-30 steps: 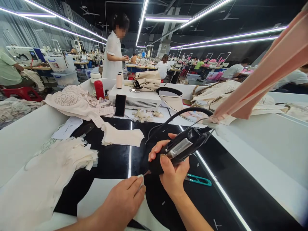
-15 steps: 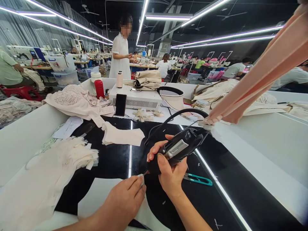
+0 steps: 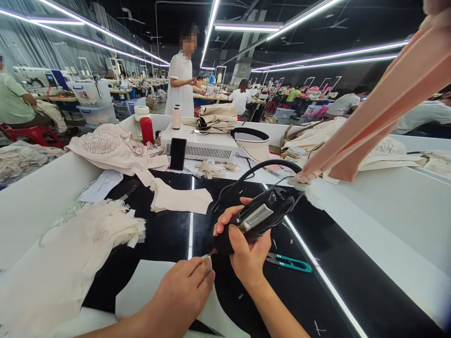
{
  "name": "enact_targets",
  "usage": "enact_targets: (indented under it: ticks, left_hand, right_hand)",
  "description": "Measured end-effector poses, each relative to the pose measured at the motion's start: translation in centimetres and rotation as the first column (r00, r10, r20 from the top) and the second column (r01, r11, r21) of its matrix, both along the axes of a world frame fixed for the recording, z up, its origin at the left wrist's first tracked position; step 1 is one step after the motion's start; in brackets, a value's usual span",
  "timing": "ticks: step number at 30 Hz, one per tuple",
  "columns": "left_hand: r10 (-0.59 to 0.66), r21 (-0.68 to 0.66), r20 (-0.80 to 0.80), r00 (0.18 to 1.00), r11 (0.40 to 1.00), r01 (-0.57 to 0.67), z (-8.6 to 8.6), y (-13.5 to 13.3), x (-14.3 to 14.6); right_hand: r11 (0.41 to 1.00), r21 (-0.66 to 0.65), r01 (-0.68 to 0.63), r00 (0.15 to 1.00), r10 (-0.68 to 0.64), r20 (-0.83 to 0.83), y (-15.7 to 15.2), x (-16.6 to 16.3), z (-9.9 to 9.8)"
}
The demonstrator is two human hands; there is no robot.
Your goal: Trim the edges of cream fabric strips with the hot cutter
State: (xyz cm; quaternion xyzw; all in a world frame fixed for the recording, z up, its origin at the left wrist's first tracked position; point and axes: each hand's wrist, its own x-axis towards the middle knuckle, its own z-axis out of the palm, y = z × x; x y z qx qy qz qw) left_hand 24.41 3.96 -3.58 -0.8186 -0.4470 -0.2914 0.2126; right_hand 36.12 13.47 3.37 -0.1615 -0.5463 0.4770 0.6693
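My right hand is closed round a black corded hand tool, its tip pointing down-left at the edge of a white fabric piece on the black glossy table. My left hand presses that fabric flat, fingers together beside the tool tip. The tool's black cable loops up behind it.
Teal thread snips lie right of my right hand. Cream fabric pieces pile at the left, a folded piece behind. A white box, phone, red bottle stand farther back. Pink fabric hangs at right. A person in white stands beyond.
Both hands stay at the fabric edge with the tool; the view has shifted slightly. The standing person in white has moved to the right.
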Motion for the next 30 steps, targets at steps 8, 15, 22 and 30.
enact_targets:
  ticks: [8,15,22,30]
  left_hand:
    - [0.003,0.006,0.034,0.999,1.000,-0.003,-0.2,0.2,0.2]
    - [0.006,0.013,0.023,1.000,1.000,-0.006,-0.2,0.4,0.0]
    - [0.006,0.228,0.140,0.990,0.973,-0.039,-2.0,2.3,1.0]
    - [0.088,0.060,0.065,0.994,0.994,-0.092,-1.4,3.1,-1.8]
  right_hand:
    - [0.998,-0.012,-0.066,0.998,0.066,-0.018,-0.2,-0.4,-0.1]
    - [1.000,-0.018,-0.024,1.000,0.024,0.020,-0.3,-0.6,-0.3]
    - [0.999,-0.040,0.004,0.998,-0.001,0.060,0.1,0.2,-0.1]
    - [0.984,-0.010,0.175,0.940,-0.164,0.299,0.1,3.4,0.7]
